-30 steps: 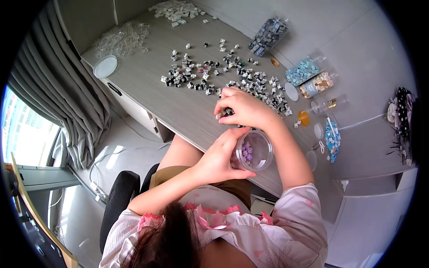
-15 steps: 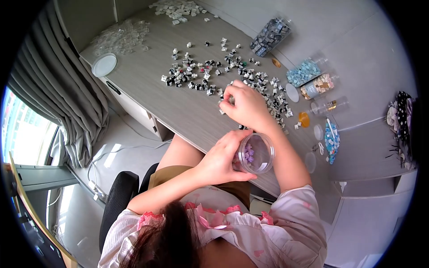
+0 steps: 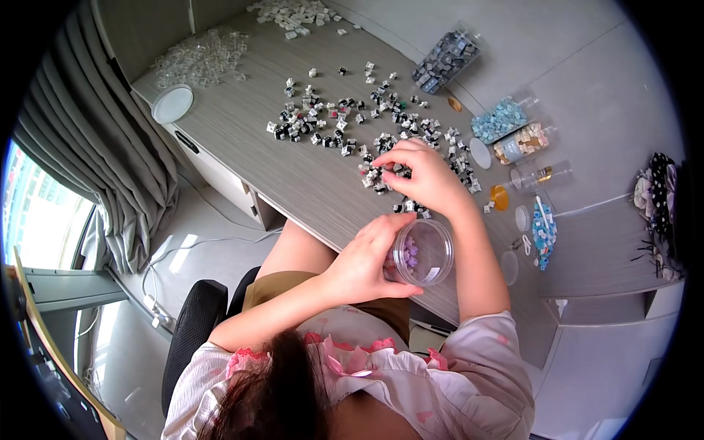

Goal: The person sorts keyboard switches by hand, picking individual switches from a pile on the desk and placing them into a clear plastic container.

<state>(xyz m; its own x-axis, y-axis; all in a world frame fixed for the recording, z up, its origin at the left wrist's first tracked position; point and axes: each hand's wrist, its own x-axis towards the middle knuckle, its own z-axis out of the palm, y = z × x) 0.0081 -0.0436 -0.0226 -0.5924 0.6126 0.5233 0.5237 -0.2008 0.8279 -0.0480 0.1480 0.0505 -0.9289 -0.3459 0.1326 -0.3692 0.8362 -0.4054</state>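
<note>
My left hand (image 3: 367,257) is wrapped round a clear plastic jar (image 3: 438,257), its round mouth facing up and to the right. Several small purple pieces (image 3: 411,251) lie inside it. Beyond the jar, my right hand (image 3: 425,176) is low over a spread of small black-and-white keyboard switches (image 3: 378,185). Its thumb and index finger are apart, with switches around and beneath the fingertips. More switches (image 3: 297,126) are scattered farther left on the grey wood-grain desk (image 3: 242,139).
At the right lie clear containers of dark grey pieces (image 3: 444,62), blue pieces (image 3: 499,117) and cream pieces (image 3: 522,143). An orange lid (image 3: 499,196) is near them. Clear pieces (image 3: 202,60), white pieces (image 3: 293,15) and a round white lid (image 3: 173,104) are at the far left.
My right hand has moved slightly to the right and toward me, and its thumb and index finger have spread apart. My left hand and the jar have hardly moved.
</note>
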